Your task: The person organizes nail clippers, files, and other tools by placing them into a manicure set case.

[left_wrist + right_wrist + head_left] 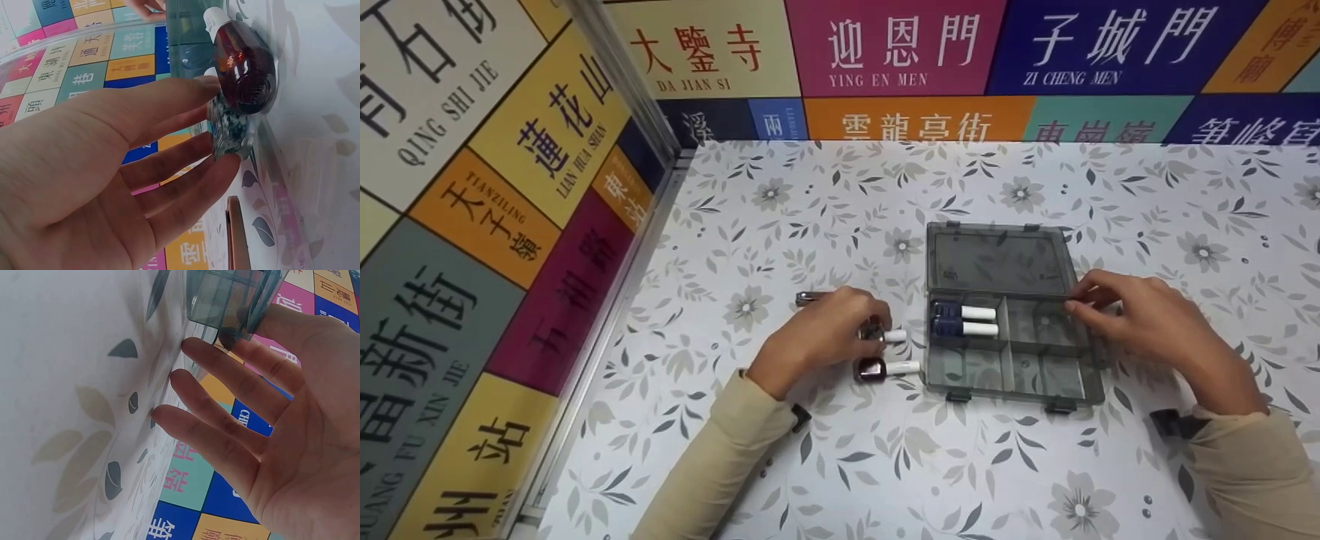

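Observation:
My left hand [829, 330] holds a clear nail polish bottle with dark speckles [229, 126] and a white cap between thumb and fingers, low over the table. Just nearer to me lies a dark red nail polish bottle [872, 369], its white cap pointing right. A smoky see-through compartment box [1005, 386] lies with its lid [997, 261] laid back. Two dark blue nail polish bottles [949, 325] lie side by side in its far left compartment. My right hand [1147, 319] pinches the box's right edge near the hinge, its other fingers spread toward the tabletop.
A small metal nail clipper [808, 298] lies behind the left hand, partly covered by it. The table [840, 465] has a floral cover. Walls of coloured panels with lettering [896, 45] border it at the back and left.

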Available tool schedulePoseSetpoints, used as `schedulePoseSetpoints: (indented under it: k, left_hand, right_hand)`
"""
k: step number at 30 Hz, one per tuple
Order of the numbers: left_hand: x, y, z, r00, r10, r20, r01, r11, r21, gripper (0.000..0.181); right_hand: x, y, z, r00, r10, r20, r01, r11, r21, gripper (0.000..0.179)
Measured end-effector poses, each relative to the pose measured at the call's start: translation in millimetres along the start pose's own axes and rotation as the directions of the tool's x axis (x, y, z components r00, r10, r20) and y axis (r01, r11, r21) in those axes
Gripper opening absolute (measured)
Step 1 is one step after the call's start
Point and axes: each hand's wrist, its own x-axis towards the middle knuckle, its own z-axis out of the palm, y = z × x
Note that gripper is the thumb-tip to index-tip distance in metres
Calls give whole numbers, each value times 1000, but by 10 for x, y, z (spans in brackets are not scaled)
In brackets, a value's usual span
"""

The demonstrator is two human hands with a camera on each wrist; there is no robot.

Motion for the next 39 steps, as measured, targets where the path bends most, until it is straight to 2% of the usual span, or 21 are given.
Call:
schedulePoseSetpoints:
  k: [7, 15, 24, 30, 39]
  left_hand:
    - [11, -17, 1, 1000, 23, -12, -23, 1000, -9, 15]
    - [14, -5, 17, 1000, -12, -14, 12, 1000, 7, 17]
    - [16, 75, -5, 994, 60, -96, -60, 998, -1, 23]
    - [11, 168, -28, 984, 108, -142, -104, 994, 33, 27]
    - [49, 299, -53, 967, 197, -164, -188, 980, 67, 26]
  right_hand:
    - [-4, 2, 14, 1000, -8, -18, 8, 1000, -11, 20]
    - [-1, 2, 15, 1000, 6, 5, -6, 1000, -6, 23]
    - [4, -1, 7, 1000, -2, -2, 2, 1000, -3, 21]
    - [6, 5, 6, 1000, 7, 3, -7, 1000, 1, 21]
    - [9, -5, 9, 1000, -4, -10, 4, 1000, -11, 20]
